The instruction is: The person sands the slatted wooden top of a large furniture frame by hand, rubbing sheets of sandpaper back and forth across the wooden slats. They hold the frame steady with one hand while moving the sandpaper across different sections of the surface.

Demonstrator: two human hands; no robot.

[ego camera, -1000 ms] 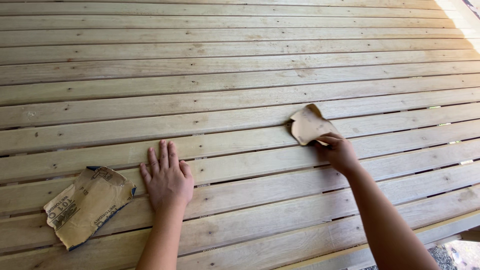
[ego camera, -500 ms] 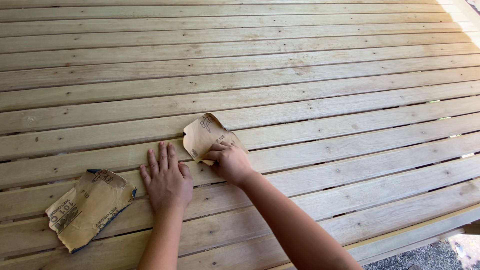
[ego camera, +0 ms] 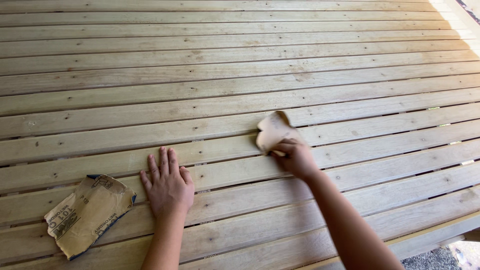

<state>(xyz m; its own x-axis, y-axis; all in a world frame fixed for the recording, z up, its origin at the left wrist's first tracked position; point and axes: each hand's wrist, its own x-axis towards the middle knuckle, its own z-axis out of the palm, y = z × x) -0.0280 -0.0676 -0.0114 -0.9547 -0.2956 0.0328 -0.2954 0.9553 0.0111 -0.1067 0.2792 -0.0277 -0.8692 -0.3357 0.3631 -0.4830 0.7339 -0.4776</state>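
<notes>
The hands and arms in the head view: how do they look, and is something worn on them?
Both forearms are bare as far as the frame shows; no sleeves reach into view. The left hand and right hand have no gloves, and I see no rings, watch or bracelet on either wrist. The fingernails look short and unpainted, though they are small in the picture.

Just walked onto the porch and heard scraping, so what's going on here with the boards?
A person is sanding a surface of pale wooden slats by hand. The right hand presses a small curled piece of tan sandpaper against one slat, holding it in a pinching grip. The left hand lies flat, palm down, on the slats nearer the person. A second, larger crumpled sheet of tan sandpaper lies unused to the left of that hand.
</notes>
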